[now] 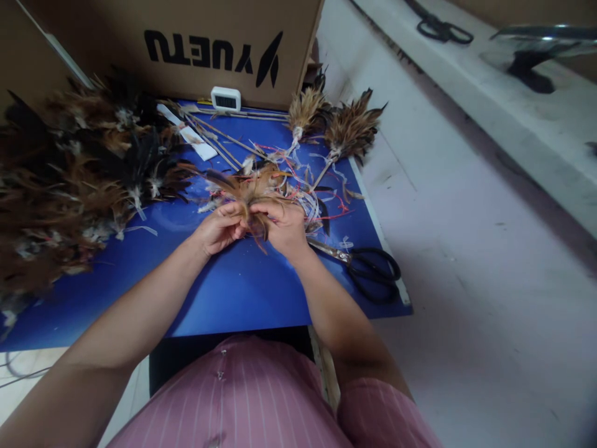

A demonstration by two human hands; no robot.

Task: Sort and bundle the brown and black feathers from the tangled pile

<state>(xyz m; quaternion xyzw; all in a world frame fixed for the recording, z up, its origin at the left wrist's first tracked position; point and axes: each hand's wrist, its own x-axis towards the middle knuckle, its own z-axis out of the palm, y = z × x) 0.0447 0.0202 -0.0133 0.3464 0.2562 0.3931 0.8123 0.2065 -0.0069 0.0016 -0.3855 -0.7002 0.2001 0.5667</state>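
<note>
Between my two hands is a small bunch of brown feathers [247, 202], spread outward above and below the fingers. My left hand [221, 227] pinches it from the left side, fingers curled and pressed together. From the right, my right hand [286, 227] grips the same bunch with thumb and fingers closed. Just beyond the hands lies a tangle of white and red ties [310, 199] mixed with loose feathers. Black-handled scissors [373, 270] rest to the right of my right wrist, their blades pointing toward it.
A big heap of tied feather bundles [69, 180] covers the left of the blue table [214, 292]. Thin sticks [219, 140], a white digital timer [226, 98] and two feather dusters [352, 130] lie toward the back. Behind stands a cardboard box [200, 25]; a wall [448, 205] borders the right.
</note>
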